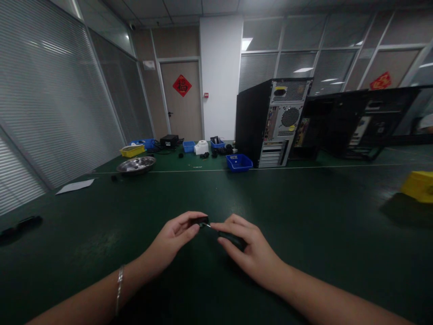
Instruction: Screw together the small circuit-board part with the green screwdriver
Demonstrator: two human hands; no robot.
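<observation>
My left hand (181, 232) is closed on a small dark part (202, 220), its fingers curled over the top and the thumb along the near side. What kind of part it is cannot be made out. In my right hand (248, 243) lies a screwdriver (233, 239) with a dark handle, the index finger stretched along its thin metal shaft. The shaft points left, and its tip meets the small part or lies right against it. Both hands are just above the green tabletop (216, 194).
A blue bin (239, 162) and a black computer case (257, 122) stand beyond my hands. A metal bowl (136, 165) and a sheet of paper (75, 186) lie at the left. Far left is a black object (20, 229); a yellow bin (419, 186) sits at the right edge.
</observation>
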